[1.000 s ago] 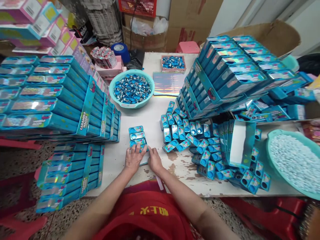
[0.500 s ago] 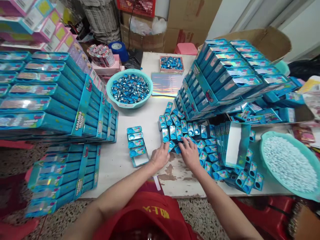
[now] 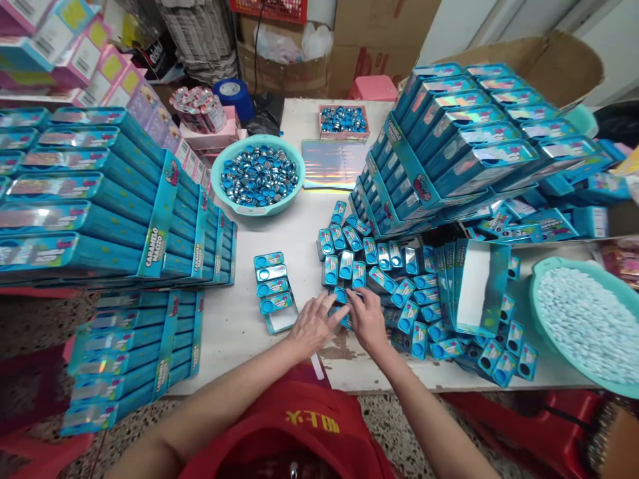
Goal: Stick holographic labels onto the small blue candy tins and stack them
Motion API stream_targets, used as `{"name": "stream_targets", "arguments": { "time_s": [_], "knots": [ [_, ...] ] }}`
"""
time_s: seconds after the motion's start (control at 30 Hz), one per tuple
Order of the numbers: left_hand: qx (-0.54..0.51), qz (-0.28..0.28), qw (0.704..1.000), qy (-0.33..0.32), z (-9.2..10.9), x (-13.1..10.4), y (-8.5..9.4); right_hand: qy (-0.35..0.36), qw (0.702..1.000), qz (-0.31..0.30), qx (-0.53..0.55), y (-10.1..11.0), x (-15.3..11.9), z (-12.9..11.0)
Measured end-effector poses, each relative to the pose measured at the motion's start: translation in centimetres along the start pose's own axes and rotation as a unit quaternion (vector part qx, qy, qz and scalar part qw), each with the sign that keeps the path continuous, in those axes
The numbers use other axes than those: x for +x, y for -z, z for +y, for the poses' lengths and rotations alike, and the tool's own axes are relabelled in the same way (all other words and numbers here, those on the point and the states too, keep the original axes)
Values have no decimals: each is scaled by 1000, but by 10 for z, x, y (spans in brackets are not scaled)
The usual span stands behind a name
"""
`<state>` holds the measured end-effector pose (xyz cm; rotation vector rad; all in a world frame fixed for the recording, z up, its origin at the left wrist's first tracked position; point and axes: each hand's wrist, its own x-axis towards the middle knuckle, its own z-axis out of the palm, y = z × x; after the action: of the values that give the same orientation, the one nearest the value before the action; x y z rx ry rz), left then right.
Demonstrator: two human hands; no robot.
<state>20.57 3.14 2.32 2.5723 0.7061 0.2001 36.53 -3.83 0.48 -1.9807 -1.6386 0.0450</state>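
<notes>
My left hand is on the table with fingers spread, its fingertips against small blue candy boxes. Close beside it, my right hand has its fingers bent round a small blue candy box, partly hidden by the fingertips. Another box shows between the hands, mostly covered. Just beyond stands a cluster of upright blue candy boxes, and more lie loose to the right of my right hand. Left of my left hand is a blue display tray holding a short row of boxes, its near end showing white inside.
Tall stacks of filled blue trays rise at left and back right. A turquoise basin holds round blue and silver pieces; another basin at right holds pale candies. Several nested blue trays stand to the right.
Both hands have drawn nearer to me and closer together, with small boxes between them. My left hand's fingers have spread. The view has shifted slightly.
</notes>
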Motion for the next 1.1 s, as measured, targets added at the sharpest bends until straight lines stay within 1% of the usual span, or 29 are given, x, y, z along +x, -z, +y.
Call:
{"name": "stream_targets", "arguments": {
  "time_s": [0.03,0.07,0.1,0.13,0.17,0.2,0.23,0.3,0.37,0.43,0.47,0.53,0.6,0.63,0.67,0.7,0.77,0.83,0.9,1.0,1.1],
  "knots": [
    [31,3,999,-34,-1,5,-1,-27,999,31,33,-1,-5,1],
    [50,3,997,-51,0,9,-3,-72,993,69,66,-3,-12,1],
    [61,3,997,-55,0,13,-6,-132,980,106,101,-6,-18,1],
    [67,5,996,-52,2,17,-10,-199,961,136,139,-10,-24,0],
    [73,7,996,-48,3,19,-14,-260,937,148,182,-15,-29,-2],
    [79,9,996,-49,4,20,-18,-308,912,144,229,-19,-33,-4],
    [85,7,995,-54,5,20,-22,-342,890,128,275,-24,-35,-7],
    [94,-3,994,-58,7,20,-25,-370,858,93,344,-32,-33,-12],
    [104,-23,993,-42,10,23,-24,-373,844,68,380,-38,-27,-17],
    [118,-48,992,-23,12,27,-16,-360,840,49,404,-42,-23,-21],
    [123,-63,990,-17,13,28,-10,-350,838,45,417,-43,-22,-22],
    [118,-91,989,-8,14,25,7,-350,827,67,435,-44,-26,-24],
    [84,-99,992,2,11,10,28,-376,818,102,423,-44,-33,-27],
    [62,-91,994,11,9,-1,40,-384,823,104,406,-45,-37,-29],
    [41,-75,996,23,5,-15,50,-383,833,88,390,-46,-39,-32],
    [26,-54,997,39,-1,-29,59,-368,847,54,379,-48,-40,-37],
    [18,-17,997,69,-16,-55,73,-306,870,-36,385,-57,-38,-49],
    [38,4,995,90,-33,-71,78,-234,877,-114,403,-70,-31,-62],
    [76,8,992,96,-48,-78,78,-184,883,-158,401,-85,-22,-74],
    [143,2,984,103,-57,-77,73,-148,902,-165,370,-100,-17,-82],
    [189,-1,976,107,-53,-70,67,-121,917,-154,347,-105,-19,-81]
  ]
}}
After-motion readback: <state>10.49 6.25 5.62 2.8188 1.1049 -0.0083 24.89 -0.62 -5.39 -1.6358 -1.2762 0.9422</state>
